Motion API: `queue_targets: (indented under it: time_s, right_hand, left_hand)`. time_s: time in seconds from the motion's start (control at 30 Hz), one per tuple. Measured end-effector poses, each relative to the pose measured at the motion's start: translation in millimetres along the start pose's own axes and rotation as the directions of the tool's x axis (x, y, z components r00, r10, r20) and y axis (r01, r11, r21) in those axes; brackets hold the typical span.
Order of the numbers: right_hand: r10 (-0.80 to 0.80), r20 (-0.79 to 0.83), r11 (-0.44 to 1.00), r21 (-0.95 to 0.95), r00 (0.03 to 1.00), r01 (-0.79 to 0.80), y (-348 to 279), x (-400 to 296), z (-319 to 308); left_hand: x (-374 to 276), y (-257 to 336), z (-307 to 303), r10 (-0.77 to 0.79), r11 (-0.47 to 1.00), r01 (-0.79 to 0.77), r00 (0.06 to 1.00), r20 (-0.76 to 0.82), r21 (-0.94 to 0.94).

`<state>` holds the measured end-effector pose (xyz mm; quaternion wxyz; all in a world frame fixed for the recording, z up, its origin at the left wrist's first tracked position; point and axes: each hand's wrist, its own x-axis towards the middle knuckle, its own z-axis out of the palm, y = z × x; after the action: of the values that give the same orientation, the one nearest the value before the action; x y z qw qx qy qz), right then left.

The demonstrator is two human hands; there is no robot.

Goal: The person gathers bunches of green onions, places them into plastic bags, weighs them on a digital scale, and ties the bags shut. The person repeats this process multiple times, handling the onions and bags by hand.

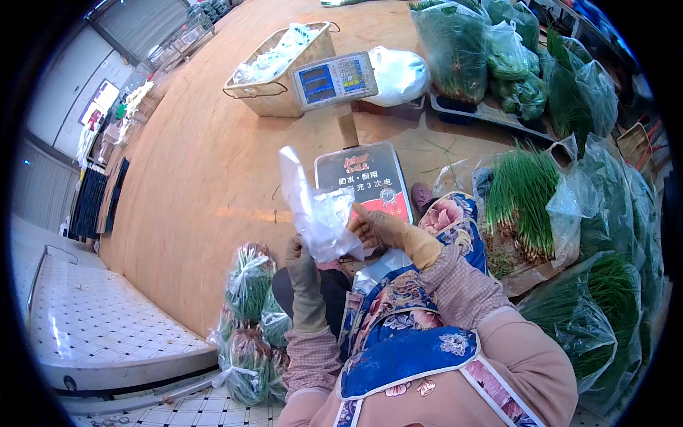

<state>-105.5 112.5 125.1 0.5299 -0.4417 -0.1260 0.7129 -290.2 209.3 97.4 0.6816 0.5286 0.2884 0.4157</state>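
A thin white plastic bag (323,213) stands raised before me, its upper end sticking up and its lower part crumpled. My left hand (305,261), in a soiled work glove, grips it at the lower left side. On the right, my right hand (381,229), in a tan glove, has its fingers at the bag's edge; whether they pinch it is not clear. Just beyond the bag lies the dark and red platform of an electronic scale (360,165). Its display head (335,80) rises on a post behind.
A plastic tub (275,101) of white bags stands beyond the scale, beside a filled white bag (397,74). Loose scallions (523,197) lie at right near large bagged greens (453,50). Bagged scallion bundles (248,299) are stacked left of my knees, near a tiled platform (117,320).
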Motion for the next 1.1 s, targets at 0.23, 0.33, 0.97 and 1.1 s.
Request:
queue_targets:
  time_s: [0.23,0.33,0.97,1.1]
  right_hand:
    - [0.090,-0.112,0.978,-0.178,0.990,-0.109,-1,1,-5]
    - [-0.077,-0.049,0.906,-0.421,0.996,0.049,4,3,-7]
    - [-0.390,-0.362,0.921,-0.156,0.847,0.357,16,9,-22]
    - [-0.485,-0.129,0.588,-0.780,0.865,0.214,15,3,-26]
  left_hand:
    - [6,-5,-1,0.292,0.912,-0.331,0.938,0.184,0.241]
    - [4,-5,5,0.254,0.934,-0.272,0.962,0.104,0.232]
    - [10,-22,16,-0.316,0.919,0.314,0.948,0.032,-0.240]
    - [3,-7,35,-0.249,0.923,0.302,0.941,0.229,-0.239]
